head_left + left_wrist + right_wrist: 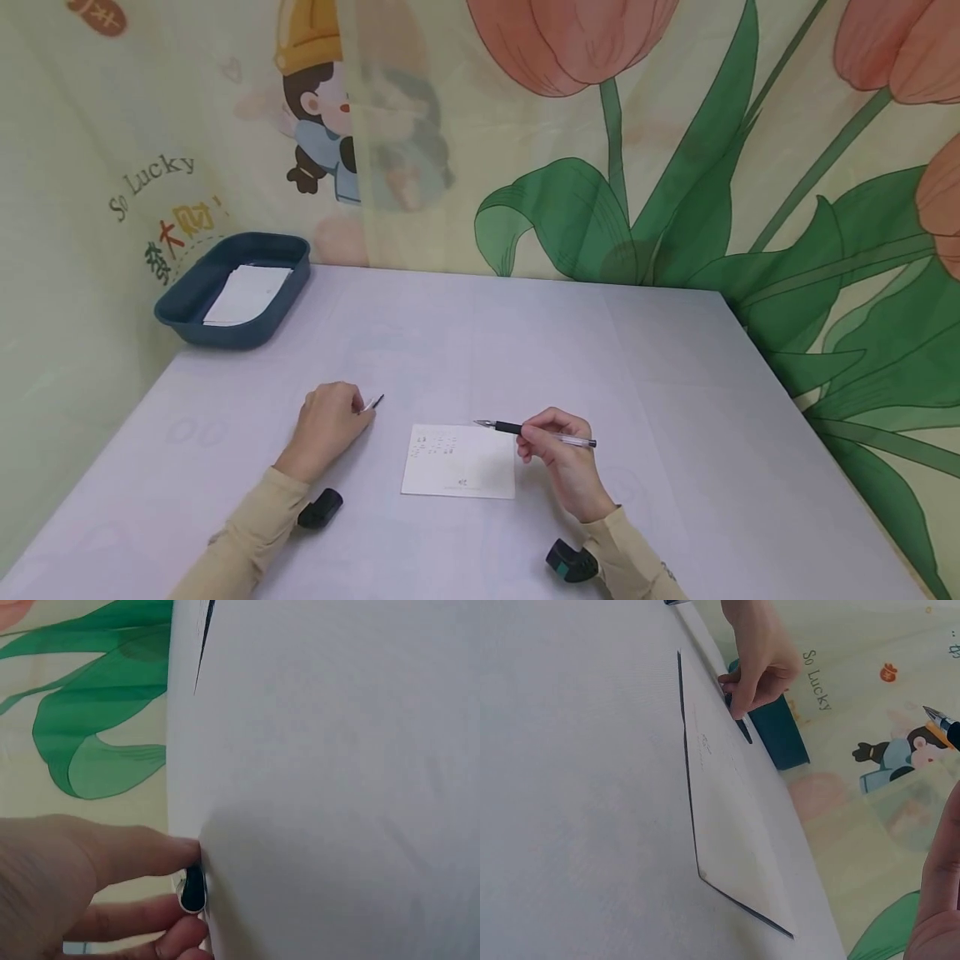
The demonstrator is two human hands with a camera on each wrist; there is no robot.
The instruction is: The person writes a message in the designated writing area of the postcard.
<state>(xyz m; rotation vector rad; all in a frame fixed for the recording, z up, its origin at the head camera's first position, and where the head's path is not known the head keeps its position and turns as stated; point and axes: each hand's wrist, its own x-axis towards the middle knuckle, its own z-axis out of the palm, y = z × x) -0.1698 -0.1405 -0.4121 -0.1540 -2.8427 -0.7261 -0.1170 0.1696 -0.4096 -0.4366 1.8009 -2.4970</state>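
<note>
My right hand (558, 458) holds a gel pen (507, 427) with a black grip and clear barrel. Its bare tip points left, above the top right of a white card (457, 471). Small handwritten marks fill the card's upper left. To the left of the card, my left hand (324, 427) pinches a small clear-and-black piece, apparently the pen cap (377, 402), between thumb and fingers. The left wrist view shows the dark end of this cap (194, 890) close to the tabletop. In the right wrist view the pen tip (939, 720) is off the card.
A dark blue basin (273, 321) holding a stack of white cards (247, 293) stands at the table's back left corner. The white tabletop (675, 375) meets a printed curtain (420, 242) behind. Black wrist devices (321, 509) sit beside both forearms.
</note>
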